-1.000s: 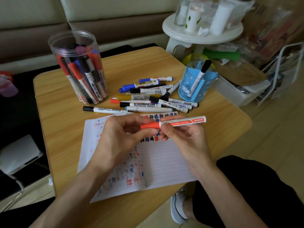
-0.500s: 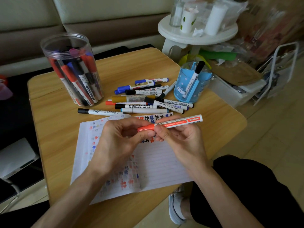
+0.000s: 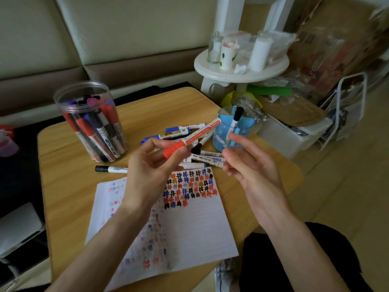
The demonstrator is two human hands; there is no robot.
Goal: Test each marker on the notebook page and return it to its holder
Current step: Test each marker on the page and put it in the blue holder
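My left hand (image 3: 153, 163) pinches a capped red marker (image 3: 193, 137) by its cap end, raised above the table with its barrel pointing up and right toward the blue pen cup (image 3: 233, 131). My right hand (image 3: 252, 165) hovers beside it with fingers spread and holds nothing. Below both hands lies the notebook page (image 3: 189, 224), covered at its top with coloured hash marks. A clear plastic jar (image 3: 92, 123) full of markers stands at the back left. The blue cup holds one black-capped marker (image 3: 236, 118).
A pile of several loose markers (image 3: 189, 131) lies between the jar and the cup, partly hidden by my hands. One black-capped marker (image 3: 110, 169) lies apart at the left. A white stool (image 3: 240, 70) with bottles and floor clutter sit beyond the table's right edge.
My right hand has let go of the red marker and opened. My left hand alone has lifted the marker up off the page and tilted it toward the blue cup.
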